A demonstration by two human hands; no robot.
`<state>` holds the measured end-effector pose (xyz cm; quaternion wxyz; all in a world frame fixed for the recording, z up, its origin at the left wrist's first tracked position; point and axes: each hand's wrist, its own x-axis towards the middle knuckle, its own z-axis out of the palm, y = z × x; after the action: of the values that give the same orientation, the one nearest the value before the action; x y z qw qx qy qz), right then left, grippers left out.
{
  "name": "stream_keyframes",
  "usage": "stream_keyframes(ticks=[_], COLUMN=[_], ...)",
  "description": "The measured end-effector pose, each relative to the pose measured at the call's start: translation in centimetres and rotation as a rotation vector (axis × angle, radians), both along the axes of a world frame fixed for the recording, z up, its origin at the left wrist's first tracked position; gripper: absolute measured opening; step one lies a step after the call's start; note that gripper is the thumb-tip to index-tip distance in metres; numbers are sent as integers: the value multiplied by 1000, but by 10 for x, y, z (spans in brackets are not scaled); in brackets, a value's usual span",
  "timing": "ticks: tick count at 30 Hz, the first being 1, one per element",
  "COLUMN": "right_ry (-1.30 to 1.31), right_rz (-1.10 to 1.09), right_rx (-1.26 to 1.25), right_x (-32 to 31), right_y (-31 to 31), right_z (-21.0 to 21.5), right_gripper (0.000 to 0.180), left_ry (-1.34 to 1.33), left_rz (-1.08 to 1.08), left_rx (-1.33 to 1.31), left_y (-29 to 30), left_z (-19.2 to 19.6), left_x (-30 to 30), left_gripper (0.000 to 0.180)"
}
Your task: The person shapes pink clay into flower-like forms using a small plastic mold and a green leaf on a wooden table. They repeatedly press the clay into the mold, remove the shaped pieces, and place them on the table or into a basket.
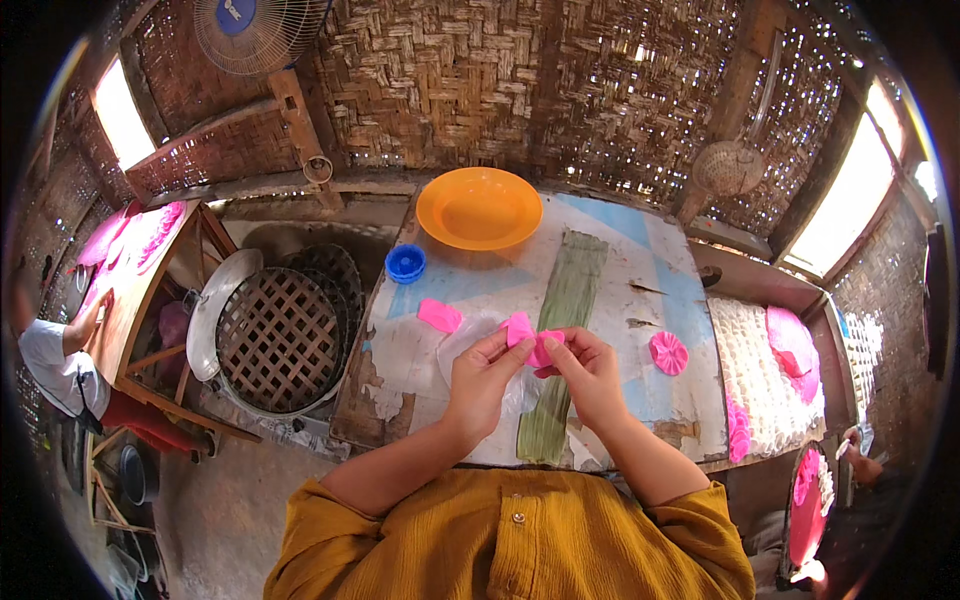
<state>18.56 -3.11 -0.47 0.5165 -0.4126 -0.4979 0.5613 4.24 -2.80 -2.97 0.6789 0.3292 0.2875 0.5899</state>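
Both hands pinch one pink dough piece (532, 340) over the counter (620, 250): left hand (483, 380) and right hand (590, 375) closed on it. The orange bowl (479, 207) looks empty; the small blue cup (405, 263) stands near it.

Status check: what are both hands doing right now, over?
Left hand and right hand both pinching pink dough piece. Held above green leaf strip. Nothing obstructing.

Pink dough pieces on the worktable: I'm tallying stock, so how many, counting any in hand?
3: a flat piece at the left, one held in both hands, a pleated round at the right. More may be hidden.
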Motion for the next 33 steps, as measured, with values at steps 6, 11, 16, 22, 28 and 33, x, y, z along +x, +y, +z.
stream_keyframes(ticks=[6, 11, 16, 22, 28, 33], right_ry=[-511, -869, -979, -1024, -921, -849], right_rz=[-179, -261, -212, -31, 83, 202], right_rx=[378, 807, 1047, 1077, 898, 623], right_x=[-2, 1, 4, 8, 6, 8], right_y=[-1, -2, 2, 7, 6, 3], right_z=[2, 8, 11, 23, 41, 44], right_gripper=[13, 11, 20, 30, 51, 58], left_ry=[40, -38, 65, 75, 152, 201], left_rz=[57, 29, -17, -35, -137, -151], left_rx=[41, 45, 28, 47, 114, 110], left_y=[1, -1, -1, -4, -4, -4], left_z=[-6, -10, -11, -9, -9, -10], left_x=[4, 1, -4, -7, -13, -10], left_gripper=[26, 26, 23, 23, 22, 23])
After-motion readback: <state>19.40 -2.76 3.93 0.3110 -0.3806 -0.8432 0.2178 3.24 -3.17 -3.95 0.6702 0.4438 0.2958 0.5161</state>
